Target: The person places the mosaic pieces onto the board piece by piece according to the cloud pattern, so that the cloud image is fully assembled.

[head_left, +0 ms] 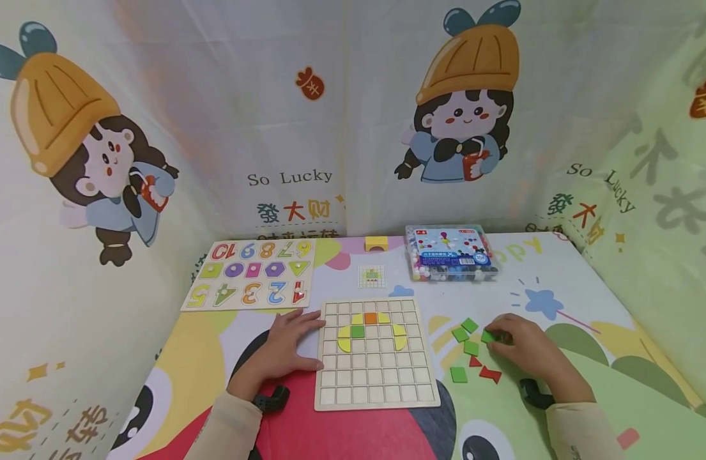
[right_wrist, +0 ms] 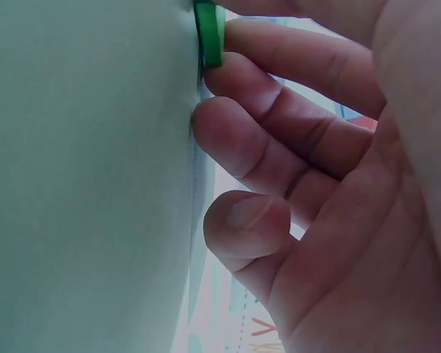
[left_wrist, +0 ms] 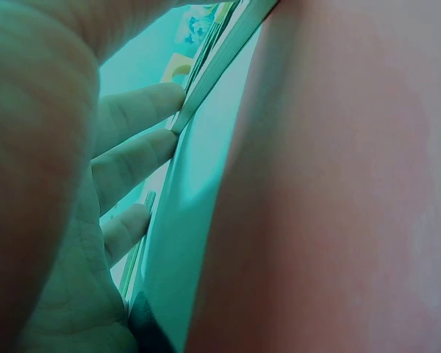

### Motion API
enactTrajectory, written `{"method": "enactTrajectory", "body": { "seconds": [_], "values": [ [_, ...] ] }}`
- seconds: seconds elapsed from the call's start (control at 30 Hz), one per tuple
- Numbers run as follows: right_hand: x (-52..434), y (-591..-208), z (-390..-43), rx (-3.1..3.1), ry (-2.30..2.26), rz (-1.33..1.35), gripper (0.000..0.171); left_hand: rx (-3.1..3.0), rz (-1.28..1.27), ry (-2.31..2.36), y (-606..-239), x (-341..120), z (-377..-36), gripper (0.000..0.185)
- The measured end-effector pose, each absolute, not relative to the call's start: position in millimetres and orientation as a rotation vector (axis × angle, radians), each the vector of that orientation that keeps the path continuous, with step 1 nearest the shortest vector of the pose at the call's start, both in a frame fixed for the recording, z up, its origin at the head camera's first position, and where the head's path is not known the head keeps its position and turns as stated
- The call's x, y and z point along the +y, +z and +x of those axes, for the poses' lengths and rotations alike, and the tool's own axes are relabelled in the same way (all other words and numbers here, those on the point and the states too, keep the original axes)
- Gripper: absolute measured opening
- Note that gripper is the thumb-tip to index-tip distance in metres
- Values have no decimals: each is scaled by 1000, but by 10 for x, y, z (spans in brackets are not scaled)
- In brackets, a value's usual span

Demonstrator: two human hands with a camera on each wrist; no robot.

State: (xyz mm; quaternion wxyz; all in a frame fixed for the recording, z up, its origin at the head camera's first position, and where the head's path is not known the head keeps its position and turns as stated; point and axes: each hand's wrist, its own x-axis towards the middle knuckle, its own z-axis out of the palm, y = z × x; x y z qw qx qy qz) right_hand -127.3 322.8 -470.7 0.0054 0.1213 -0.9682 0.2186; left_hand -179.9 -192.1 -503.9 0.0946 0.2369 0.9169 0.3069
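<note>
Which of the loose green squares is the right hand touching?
The rightmost green square, right against the right hand. The other four loose green squares lie farther left, with no hand touching them.

Both forearms (head_left: 246, 381), in pale sleeves (head_left: 579, 431), angled inward from the near side of the table (head_left: 341, 434). The left hand (head_left: 283, 342) lay toward the left edge, fingers extended and spread, thumb apart. Toward the right edge, the right hand (head_left: 522, 342) bent at the knuckles, fingertips pinching.
</note>
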Motion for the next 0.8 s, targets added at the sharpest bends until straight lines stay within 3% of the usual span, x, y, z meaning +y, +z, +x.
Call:
{"method": "enactTrajectory", "body": {
  "seconds": [0.47, 0.8],
  "values": [
    [3170, -4679, -1293, -2970, 687, 419, 23, 2720, 695, 906, -5035, -1920, -1798, 85],
    [2777, -4554, -1386, -2897, 702, 667, 22, 2721, 695, 902, -5020, -1899, -1782, 84]
  ]
}}
